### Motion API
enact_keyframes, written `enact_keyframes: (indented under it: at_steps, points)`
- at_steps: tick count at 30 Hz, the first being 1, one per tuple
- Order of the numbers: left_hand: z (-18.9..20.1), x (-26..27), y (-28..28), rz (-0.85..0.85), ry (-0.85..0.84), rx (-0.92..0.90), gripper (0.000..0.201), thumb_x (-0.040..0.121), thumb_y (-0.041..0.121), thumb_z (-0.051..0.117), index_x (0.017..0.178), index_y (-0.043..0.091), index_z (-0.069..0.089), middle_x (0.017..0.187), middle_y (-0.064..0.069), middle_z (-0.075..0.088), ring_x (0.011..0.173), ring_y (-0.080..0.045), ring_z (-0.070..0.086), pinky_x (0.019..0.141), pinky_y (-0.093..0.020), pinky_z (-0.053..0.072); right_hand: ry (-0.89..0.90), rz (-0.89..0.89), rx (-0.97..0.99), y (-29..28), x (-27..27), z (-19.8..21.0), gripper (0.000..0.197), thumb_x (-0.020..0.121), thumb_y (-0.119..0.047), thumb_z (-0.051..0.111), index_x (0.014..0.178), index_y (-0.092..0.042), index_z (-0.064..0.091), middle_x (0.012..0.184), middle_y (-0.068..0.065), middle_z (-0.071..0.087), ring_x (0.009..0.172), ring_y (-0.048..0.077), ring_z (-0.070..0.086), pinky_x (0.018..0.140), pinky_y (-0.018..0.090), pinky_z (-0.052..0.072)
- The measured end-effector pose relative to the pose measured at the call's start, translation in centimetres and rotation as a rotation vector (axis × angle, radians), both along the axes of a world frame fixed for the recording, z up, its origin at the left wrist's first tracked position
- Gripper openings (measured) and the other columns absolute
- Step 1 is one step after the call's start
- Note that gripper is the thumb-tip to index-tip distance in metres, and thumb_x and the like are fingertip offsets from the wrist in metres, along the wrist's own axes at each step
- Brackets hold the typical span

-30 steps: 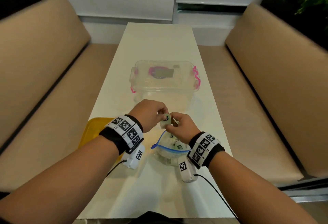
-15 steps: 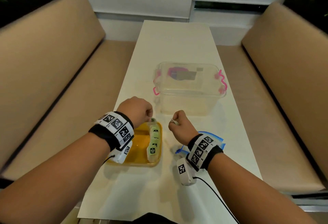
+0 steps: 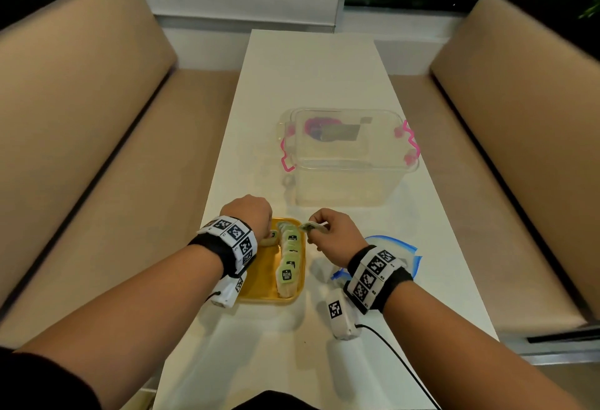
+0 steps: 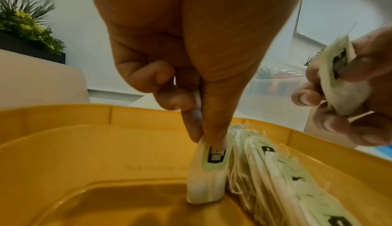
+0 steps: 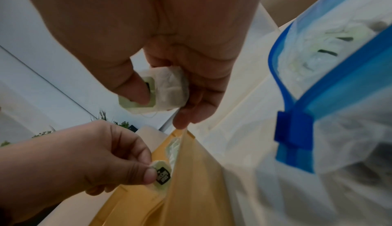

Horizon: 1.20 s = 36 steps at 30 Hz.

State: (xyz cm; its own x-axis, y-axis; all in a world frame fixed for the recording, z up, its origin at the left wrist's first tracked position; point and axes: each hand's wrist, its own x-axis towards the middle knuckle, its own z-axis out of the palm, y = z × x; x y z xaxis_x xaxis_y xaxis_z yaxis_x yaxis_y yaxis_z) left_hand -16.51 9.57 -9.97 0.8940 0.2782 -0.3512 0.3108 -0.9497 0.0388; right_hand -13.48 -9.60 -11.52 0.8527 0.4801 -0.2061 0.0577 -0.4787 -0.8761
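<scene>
Tea bags [image 3: 289, 260] with green tags stand on edge in a packed row along the right side of a yellow tray [image 3: 259, 283], just below and between the two hands. The step in hand looks like filling that tray, one bag at a time, from a clear zip bag [image 3: 401, 249] with a blue seal. It lies on the white table [image 3: 311, 85] under the right wrist.

The left hand [image 3: 251, 214] reaches down into the far end of the tray. Its thumb and forefinger pinch the top of an upright tea bag [image 4: 208, 167], and the other fingers are curled into the palm. This bag stands on the tray floor, right against the left side of the row.

The right hand [image 3: 334, 231] hovers just to the right of the left hand, above the tray's far right corner, and the two hands do not touch. Its thumb presses a second tea bag [image 5: 165, 92] against the curled fingers. That bag is lifted clear of the tray and touches nothing else.

The next move probably calls for the left hand to ease its pinch open without tipping the bag. The right hand can then lower its bag next to that one, tag upward. The paper is thin and soft, so a light pinch should be enough.

A clear box [image 3: 350, 163] with pink clips sits beyond both hands, well apart from them.
</scene>
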Motion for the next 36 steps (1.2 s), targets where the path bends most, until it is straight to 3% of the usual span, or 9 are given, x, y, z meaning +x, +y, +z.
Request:
enact_keyframes:
  at_steps: [4, 13, 17, 20, 23, 25, 28, 33, 36]
  points:
    - [-0.5, 0.1, 0.2, -0.001, -0.034, 0.029, 0.004, 0.081, 0.027, 0.072, 0.079, 0.023, 0.073, 0.082, 0.001, 0.070, 0.075, -0.023, 0.066, 0.068, -0.029, 0.053, -0.033, -0.009, 0.027, 0.1, -0.3, -0.2, 0.008, 0.083, -0.014, 0.068, 0.078, -0.018, 0.065, 0.074, 0.001, 0.067, 0.069, 0.017, 0.059, 0.074, 0.037, 0.054]
    - [0.3, -0.7, 1.3, -0.005, -0.089, 0.055, 0.029, 0.086, 0.050, 0.065, 0.089, 0.021, 0.068, 0.085, 0.000, 0.066, 0.078, -0.022, 0.063, 0.070, -0.032, 0.053, -0.002, -0.023, 0.038, 1.5, -1.3, -0.5, 0.012, 0.082, -0.017, 0.075, 0.080, -0.027, 0.070, 0.087, 0.003, 0.075, 0.087, 0.024, 0.070, 0.086, 0.046, 0.057]
    - [1.4, -1.6, 1.0, -0.081, -0.296, -0.299, 0.032, 0.092, 0.056, 0.052, 0.092, 0.028, 0.067, 0.084, 0.007, 0.067, 0.079, -0.014, 0.060, 0.073, -0.031, 0.050, -0.008, -0.052, 0.054, 1.9, -1.3, -0.6, 0.009, 0.082, -0.020, 0.076, 0.078, -0.027, 0.072, 0.084, 0.002, 0.075, 0.086, 0.026, 0.070, 0.085, 0.048, 0.056]
    - [2.6, -2.3, 0.4, -0.175, -0.323, -0.503, 0.022, 0.087, 0.050, 0.064, 0.095, 0.031, 0.070, 0.086, 0.013, 0.068, 0.072, -0.001, 0.056, 0.071, -0.023, 0.045, -0.014, -0.056, 0.065, 2.2, -1.5, -0.7, 0.009, 0.082, -0.029, 0.075, 0.083, -0.020, 0.074, 0.083, 0.006, 0.074, 0.084, 0.029, 0.070, 0.082, 0.050, 0.057]
    - [2.8, -2.5, 0.4, -0.235, -0.289, -0.390, 0.011, 0.088, 0.040, 0.067, 0.096, 0.032, 0.070, 0.092, 0.012, 0.069, 0.070, -0.002, 0.053, 0.069, -0.022, 0.041, -0.004, -0.052, 0.068, 2.7, -1.7, -0.8, 0.016, 0.079, -0.033, 0.077, 0.083, -0.018, 0.074, 0.084, 0.008, 0.074, 0.083, 0.032, 0.069, 0.080, 0.049, 0.058]
    - [2.8, -2.6, 0.6, -0.214, -0.294, -0.357, 0.009, 0.089, 0.038, 0.066, 0.095, 0.031, 0.069, 0.092, 0.011, 0.069, 0.075, -0.007, 0.057, 0.071, -0.024, 0.044, -0.013, -0.047, 0.029, 2.7, -1.7, -0.9, 0.007, 0.080, -0.026, 0.077, 0.082, -0.021, 0.072, 0.084, 0.000, 0.073, 0.076, 0.019, 0.067, 0.075, 0.039, 0.057]
    - [2.8, -2.7, 1.1, -0.174, -0.301, -0.296, 0.009, 0.090, 0.036, 0.066, 0.095, 0.030, 0.069, 0.090, 0.010, 0.067, 0.083, -0.013, 0.060, 0.075, -0.027, 0.048, -0.131, -0.082, -0.096, 2.2, -1.7, -1.2, 0.018, 0.080, -0.027, 0.077, 0.095, -0.023, 0.067, 0.094, -0.007, 0.066, 0.070, 0.001, 0.053, 0.071, 0.023, 0.044]
    - [1.9, -2.2, 1.8, -0.158, -0.139, -0.118, 0.010, 0.087, 0.025, 0.066, 0.094, 0.030, 0.071, 0.092, 0.007, 0.068, 0.085, -0.017, 0.062, 0.073, -0.028, 0.049, -0.123, -0.023, -0.362, 1.6, -1.9, -1.7, 0.055, 0.084, -0.028, 0.071, 0.134, -0.017, 0.049, 0.120, 0.002, 0.057, 0.107, 0.018, 0.058, 0.087, 0.025, 0.044]
    - [0.8, -1.8, 1.3, -0.170, 0.008, -0.034, 0.016, 0.083, 0.018, 0.070, 0.094, 0.029, 0.073, 0.096, 0.002, 0.071, 0.083, -0.020, 0.064, 0.076, -0.029, 0.053, -0.058, 0.023, -0.344, 1.4, -2.1, -2.0, 0.051, 0.086, -0.021, 0.067, 0.134, -0.015, 0.051, 0.114, 0.001, 0.064, 0.096, 0.021, 0.065, 0.087, 0.035, 0.055]
